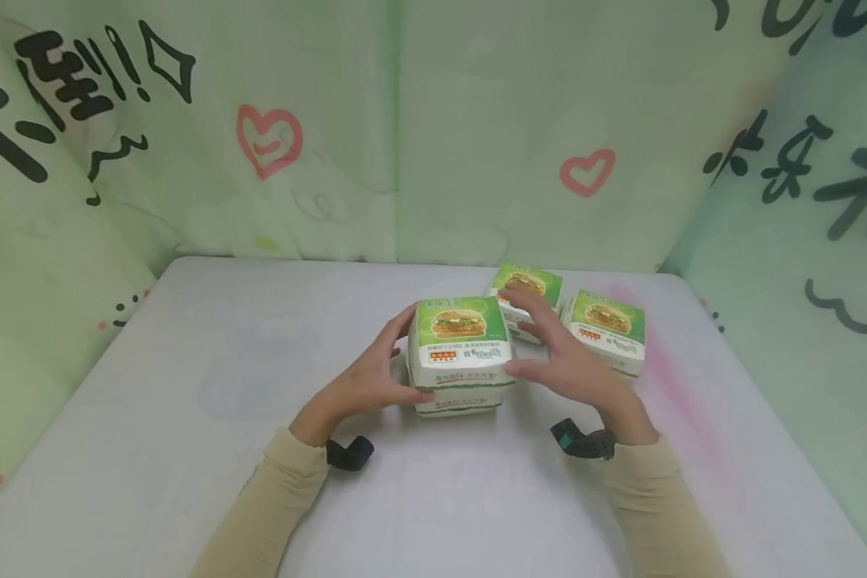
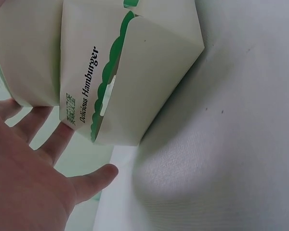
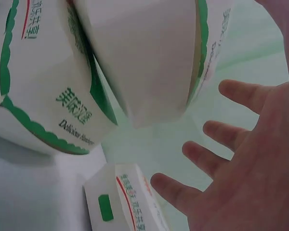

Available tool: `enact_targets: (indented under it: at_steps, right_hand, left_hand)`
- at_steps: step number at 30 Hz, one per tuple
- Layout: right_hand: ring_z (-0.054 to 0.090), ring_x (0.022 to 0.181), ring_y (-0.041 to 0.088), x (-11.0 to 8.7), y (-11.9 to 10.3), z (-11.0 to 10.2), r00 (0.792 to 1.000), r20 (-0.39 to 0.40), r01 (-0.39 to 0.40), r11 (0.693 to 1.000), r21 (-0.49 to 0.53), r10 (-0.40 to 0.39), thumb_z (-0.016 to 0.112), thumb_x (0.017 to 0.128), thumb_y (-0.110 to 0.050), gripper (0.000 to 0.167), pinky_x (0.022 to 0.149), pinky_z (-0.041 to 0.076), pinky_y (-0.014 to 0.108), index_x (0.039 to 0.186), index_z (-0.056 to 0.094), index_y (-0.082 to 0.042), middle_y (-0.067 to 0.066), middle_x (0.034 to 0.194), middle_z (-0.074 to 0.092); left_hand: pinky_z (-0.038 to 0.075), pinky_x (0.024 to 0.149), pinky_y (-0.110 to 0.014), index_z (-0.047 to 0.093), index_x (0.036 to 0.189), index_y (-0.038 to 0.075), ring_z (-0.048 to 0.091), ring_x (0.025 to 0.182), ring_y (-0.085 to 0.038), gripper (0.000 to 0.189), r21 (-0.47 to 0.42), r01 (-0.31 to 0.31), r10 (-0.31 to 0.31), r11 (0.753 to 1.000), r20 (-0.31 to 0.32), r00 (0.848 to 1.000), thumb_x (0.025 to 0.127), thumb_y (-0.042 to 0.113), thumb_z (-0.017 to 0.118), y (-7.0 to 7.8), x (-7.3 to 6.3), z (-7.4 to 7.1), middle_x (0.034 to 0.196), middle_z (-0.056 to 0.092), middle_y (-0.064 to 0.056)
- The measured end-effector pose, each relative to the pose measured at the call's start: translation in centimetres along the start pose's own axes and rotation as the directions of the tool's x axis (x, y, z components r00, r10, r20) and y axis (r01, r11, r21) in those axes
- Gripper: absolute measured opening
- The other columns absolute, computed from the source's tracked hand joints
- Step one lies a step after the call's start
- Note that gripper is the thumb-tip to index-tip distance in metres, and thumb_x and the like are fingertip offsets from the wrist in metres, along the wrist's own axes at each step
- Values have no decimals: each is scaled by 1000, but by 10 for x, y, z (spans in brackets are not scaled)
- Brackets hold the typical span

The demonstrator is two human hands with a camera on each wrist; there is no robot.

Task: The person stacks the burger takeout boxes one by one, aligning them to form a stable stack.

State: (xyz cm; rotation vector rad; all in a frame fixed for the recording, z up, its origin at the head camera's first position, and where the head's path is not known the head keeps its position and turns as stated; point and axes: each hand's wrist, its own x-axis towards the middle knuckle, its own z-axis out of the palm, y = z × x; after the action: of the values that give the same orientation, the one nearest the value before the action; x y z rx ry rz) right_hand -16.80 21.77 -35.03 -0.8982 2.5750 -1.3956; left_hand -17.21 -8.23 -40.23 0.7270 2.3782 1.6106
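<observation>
Two green-and-white burger boxes stand stacked mid-table, the upper burger box over the lower burger box. My left hand is at the stack's left side, thumb at the front. In the left wrist view its spread fingers reach along the upper box and the corner of the lower box. On the right, my right hand has its thumb by the upper box's front corner. Its straight fingers are spread apart from the upper box in the right wrist view.
Behind the stack to the right sit two more burger boxes, a rear burger box and a right-hand burger box. They rest on a white-covered table. Green printed curtains enclose its back and sides.
</observation>
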Motion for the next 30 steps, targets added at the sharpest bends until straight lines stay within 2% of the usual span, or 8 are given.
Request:
enact_targets:
  at_steps: [4,9,14,21,30]
  right_hand:
    - [22,150,23,5,-4,9,999,30,-17,1000,4,17,76,86,-20,91,118,29,59,156,20,-34,-5,164,15]
    - [15,152,24,10,-7,16,999,40,-13,1000,-28,14,78,84,-25,88,116,28,63,154,25,-36,-5,166,14]
    - [17,152,25,9,-3,18,1000,13,-5,999,-47,5,79,82,-24,84,115,30,63,152,33,-32,2,164,20]
    - [21,151,23,7,-1,17,1000,-23,-1,998,-64,-1,81,81,-23,82,115,32,59,150,38,-33,-3,162,25]
    - [30,145,22,2,-1,8,999,-47,-26,998,-57,23,79,83,-21,79,114,35,58,149,39,-31,-3,159,30]
  left_hand:
    - [30,118,-55,9,157,37,26,147,-16,121,0,-2,2,1000,9,1000,68,24,90,1,-1,-1,158,27,8]
    - [30,117,-56,10,157,37,28,145,-16,120,-2,-21,21,1000,-1,1000,68,23,89,1,-1,-3,156,30,8]
    - [28,119,-55,8,158,38,24,147,-17,120,4,15,-15,1000,14,1000,69,27,89,-2,-2,0,158,26,5]
    - [21,122,-51,11,157,37,22,148,-17,122,54,32,-33,998,16,999,66,29,92,-7,-2,4,157,26,3]
    - [24,122,-51,16,158,33,26,147,-16,117,115,37,-40,993,27,999,68,32,91,-8,0,6,156,30,5]
